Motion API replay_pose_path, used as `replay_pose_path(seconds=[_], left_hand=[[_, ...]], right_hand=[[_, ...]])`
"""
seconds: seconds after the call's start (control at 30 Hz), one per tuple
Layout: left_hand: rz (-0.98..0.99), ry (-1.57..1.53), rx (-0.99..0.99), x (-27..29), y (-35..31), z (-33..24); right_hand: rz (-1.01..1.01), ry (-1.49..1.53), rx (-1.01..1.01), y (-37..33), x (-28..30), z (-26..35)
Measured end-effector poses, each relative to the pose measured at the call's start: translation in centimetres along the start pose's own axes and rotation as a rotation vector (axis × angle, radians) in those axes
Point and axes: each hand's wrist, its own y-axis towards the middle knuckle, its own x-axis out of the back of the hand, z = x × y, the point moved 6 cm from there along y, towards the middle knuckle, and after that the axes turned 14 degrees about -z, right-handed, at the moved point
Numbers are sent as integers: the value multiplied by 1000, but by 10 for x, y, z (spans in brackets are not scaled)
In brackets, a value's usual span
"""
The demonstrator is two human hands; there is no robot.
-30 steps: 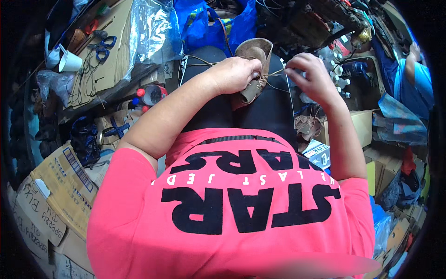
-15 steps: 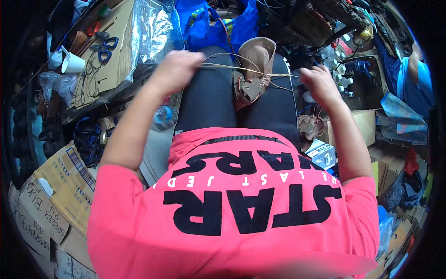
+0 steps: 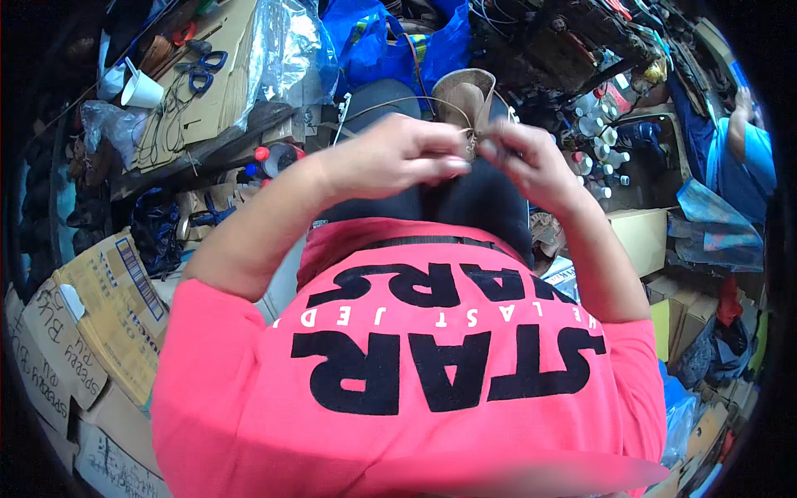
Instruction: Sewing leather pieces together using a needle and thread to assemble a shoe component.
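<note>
A tan leather shoe [image 3: 465, 93] rests on my lap between my thighs, its open end pointing away from me. Much of it is hidden behind my hands. A thin light-brown cord [image 3: 386, 101] arcs out from it to the left over my thigh. My left hand [image 3: 407, 153] reaches across to the shoe, fingers pinched on the cord and slightly blurred. Opposite it, close to the shoe's right side, my right hand [image 3: 525, 158] is closed with its fingertips together on the cord. The two hands nearly meet over the shoe.
Blue bags [image 3: 390, 41] lie beyond my knees. To the left are scissors [image 3: 203, 70] on cardboard, a white cup [image 3: 141, 89] and a red-capped bottle [image 3: 264, 158]. Several small bottles [image 3: 602, 133] stand at the right, near another person's arm [image 3: 739, 120]. Cardboard boxes [image 3: 108, 307] flank me.
Both hands have come inward from wide apart, where the cord was stretched between them, to meet at the shoe. The cord now hangs slack in a loop on the left.
</note>
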Motion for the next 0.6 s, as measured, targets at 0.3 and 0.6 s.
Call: replay_pose_path(seconds=[0.3, 0.6], left_hand=[[-1104, 1386, 331, 352, -200, 4], [-871, 916, -39, 165, -61, 48]], right_hand=[[-576, -720, -930, -244, 244, -211], [-486, -269, -565, -153, 136, -196]])
